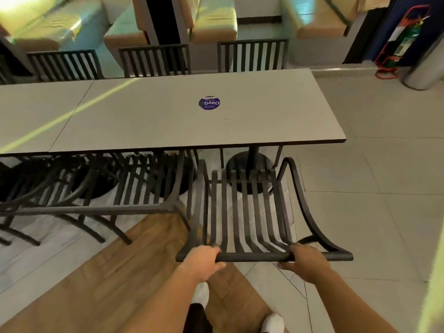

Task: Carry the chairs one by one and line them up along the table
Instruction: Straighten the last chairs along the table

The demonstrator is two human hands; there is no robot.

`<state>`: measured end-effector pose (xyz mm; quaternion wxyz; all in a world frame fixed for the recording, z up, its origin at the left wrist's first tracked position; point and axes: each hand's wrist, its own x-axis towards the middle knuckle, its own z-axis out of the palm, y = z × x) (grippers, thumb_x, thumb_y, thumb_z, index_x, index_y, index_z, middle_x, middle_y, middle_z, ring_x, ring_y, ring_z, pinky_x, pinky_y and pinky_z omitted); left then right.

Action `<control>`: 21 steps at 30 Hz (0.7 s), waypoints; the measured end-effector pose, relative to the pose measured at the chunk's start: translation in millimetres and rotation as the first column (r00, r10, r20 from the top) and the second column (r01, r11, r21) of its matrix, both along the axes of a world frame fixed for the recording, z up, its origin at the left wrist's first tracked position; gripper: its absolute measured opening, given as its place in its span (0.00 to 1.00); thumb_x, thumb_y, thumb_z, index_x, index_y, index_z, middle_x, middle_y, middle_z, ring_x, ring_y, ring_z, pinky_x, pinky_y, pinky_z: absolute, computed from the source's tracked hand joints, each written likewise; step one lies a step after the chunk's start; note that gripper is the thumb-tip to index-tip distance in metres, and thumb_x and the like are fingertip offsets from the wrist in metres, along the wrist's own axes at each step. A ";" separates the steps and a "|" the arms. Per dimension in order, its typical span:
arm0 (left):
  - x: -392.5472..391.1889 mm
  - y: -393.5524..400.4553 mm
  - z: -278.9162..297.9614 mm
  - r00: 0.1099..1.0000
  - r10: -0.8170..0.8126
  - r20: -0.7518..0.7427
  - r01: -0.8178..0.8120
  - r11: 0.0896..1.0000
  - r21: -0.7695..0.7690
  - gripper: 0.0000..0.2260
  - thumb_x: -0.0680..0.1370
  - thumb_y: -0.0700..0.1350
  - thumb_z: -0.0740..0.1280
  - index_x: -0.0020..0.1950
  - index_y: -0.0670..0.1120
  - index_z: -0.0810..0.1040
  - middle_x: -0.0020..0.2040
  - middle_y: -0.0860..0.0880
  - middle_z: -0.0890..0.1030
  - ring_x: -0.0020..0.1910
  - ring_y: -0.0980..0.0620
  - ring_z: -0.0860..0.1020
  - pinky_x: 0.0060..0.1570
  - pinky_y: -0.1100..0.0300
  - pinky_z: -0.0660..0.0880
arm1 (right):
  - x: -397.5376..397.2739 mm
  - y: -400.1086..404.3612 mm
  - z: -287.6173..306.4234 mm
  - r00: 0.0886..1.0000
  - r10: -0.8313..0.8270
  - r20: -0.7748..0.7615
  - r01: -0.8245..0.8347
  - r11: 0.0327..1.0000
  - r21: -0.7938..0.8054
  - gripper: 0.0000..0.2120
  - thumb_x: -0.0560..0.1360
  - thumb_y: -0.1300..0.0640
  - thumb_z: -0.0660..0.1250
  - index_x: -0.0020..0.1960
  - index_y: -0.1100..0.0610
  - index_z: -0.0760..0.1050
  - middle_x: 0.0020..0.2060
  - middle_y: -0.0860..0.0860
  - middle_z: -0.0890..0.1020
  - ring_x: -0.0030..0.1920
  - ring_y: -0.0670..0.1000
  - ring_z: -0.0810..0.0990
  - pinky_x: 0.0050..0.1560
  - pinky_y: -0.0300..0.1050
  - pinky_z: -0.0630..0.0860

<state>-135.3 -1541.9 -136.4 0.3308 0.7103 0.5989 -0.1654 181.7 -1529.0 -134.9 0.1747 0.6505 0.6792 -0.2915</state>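
Now both hands, left hand (204,259) and right hand (303,261), wrapped around chair's top rail (254,257).

I see a purple round sticker (209,103), a fire extinguisher (403,42) against the far wall, and padded booth seats (213,22) behind.

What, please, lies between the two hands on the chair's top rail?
In the head view, only a bare stretch of the chair's top rail lies between the left hand and the right hand.
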 end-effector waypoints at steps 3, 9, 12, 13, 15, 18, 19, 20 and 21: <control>16.0 -3.5 -10.8 0.984 -0.026 -0.176 0.040 0.996 0.079 0.19 0.86 0.56 0.59 0.75 0.52 0.68 0.70 0.48 0.75 0.68 0.43 0.74 0.70 0.45 0.67 | 4.6 3.0 -5.0 0.995 0.096 0.041 -0.098 0.993 0.059 0.21 0.77 0.32 0.63 0.60 0.46 0.74 0.52 0.47 0.79 0.52 0.50 0.78 0.53 0.46 0.75; 32.1 -8.3 -20.4 0.949 -0.032 -0.313 0.044 0.999 0.030 0.20 0.86 0.56 0.57 0.77 0.52 0.64 0.71 0.44 0.74 0.70 0.38 0.71 0.69 0.42 0.65 | 12.2 -7.6 -7.5 0.994 0.106 0.039 -0.109 0.991 0.077 0.19 0.79 0.35 0.63 0.60 0.47 0.76 0.50 0.48 0.81 0.52 0.51 0.80 0.55 0.48 0.78; 39.8 -4.7 -19.3 0.949 -0.062 -0.309 0.062 0.998 -0.011 0.20 0.87 0.54 0.56 0.78 0.51 0.62 0.71 0.42 0.74 0.69 0.37 0.71 0.70 0.41 0.64 | 25.7 -13.3 -14.1 0.993 0.119 0.026 -0.121 0.988 0.099 0.20 0.79 0.34 0.62 0.63 0.46 0.75 0.50 0.47 0.81 0.52 0.50 0.80 0.54 0.47 0.78; 42.9 -2.8 -18.8 0.950 -0.068 -0.305 0.066 0.998 -0.016 0.20 0.87 0.54 0.56 0.78 0.51 0.62 0.71 0.41 0.74 0.69 0.36 0.71 0.70 0.41 0.64 | 30.5 -13.0 -14.9 0.992 0.123 0.018 -0.124 0.987 0.104 0.20 0.79 0.34 0.62 0.65 0.45 0.74 0.52 0.47 0.81 0.54 0.50 0.80 0.56 0.47 0.78; 49.4 2.6 -16.7 0.955 -0.068 -0.290 0.065 0.998 -0.021 0.19 0.87 0.54 0.56 0.77 0.52 0.62 0.70 0.41 0.74 0.69 0.36 0.71 0.69 0.40 0.64 | 39.9 -8.1 -15.6 0.991 0.137 0.006 -0.137 0.985 0.101 0.22 0.80 0.35 0.61 0.69 0.44 0.70 0.57 0.48 0.80 0.58 0.51 0.79 0.61 0.48 0.76; 57.4 15.6 -15.2 0.963 -0.067 -0.262 0.059 0.998 -0.035 0.18 0.87 0.53 0.56 0.76 0.52 0.62 0.69 0.41 0.74 0.68 0.35 0.71 0.69 0.39 0.64 | 49.0 7.2 -15.0 0.985 0.170 0.009 -0.170 0.982 0.078 0.23 0.80 0.35 0.61 0.72 0.44 0.68 0.63 0.49 0.77 0.65 0.54 0.76 0.68 0.52 0.72; 60.2 21.0 -14.8 0.965 -0.068 -0.254 0.061 0.998 -0.036 0.18 0.87 0.53 0.57 0.76 0.51 0.63 0.69 0.41 0.75 0.68 0.35 0.71 0.69 0.39 0.64 | 51.4 13.4 -15.0 0.985 0.174 0.012 -0.174 0.983 0.065 0.23 0.80 0.36 0.61 0.72 0.44 0.68 0.64 0.49 0.77 0.66 0.55 0.75 0.69 0.53 0.71; 63.0 26.8 -14.7 0.967 -0.070 -0.247 0.063 0.997 -0.035 0.18 0.87 0.53 0.57 0.75 0.51 0.63 0.68 0.41 0.75 0.68 0.36 0.72 0.68 0.39 0.64 | 54.4 19.5 -15.7 0.984 0.177 0.011 -0.178 0.983 0.054 0.23 0.80 0.36 0.61 0.72 0.44 0.68 0.65 0.50 0.77 0.66 0.55 0.75 0.69 0.54 0.71; 66.3 32.8 -14.3 0.968 -0.070 -0.241 0.063 0.997 -0.037 0.18 0.87 0.53 0.57 0.75 0.51 0.63 0.68 0.42 0.75 0.67 0.36 0.72 0.68 0.40 0.65 | 57.3 25.9 -15.6 0.984 0.178 0.009 -0.178 0.983 0.044 0.23 0.80 0.36 0.62 0.72 0.44 0.68 0.65 0.50 0.76 0.67 0.55 0.75 0.70 0.54 0.71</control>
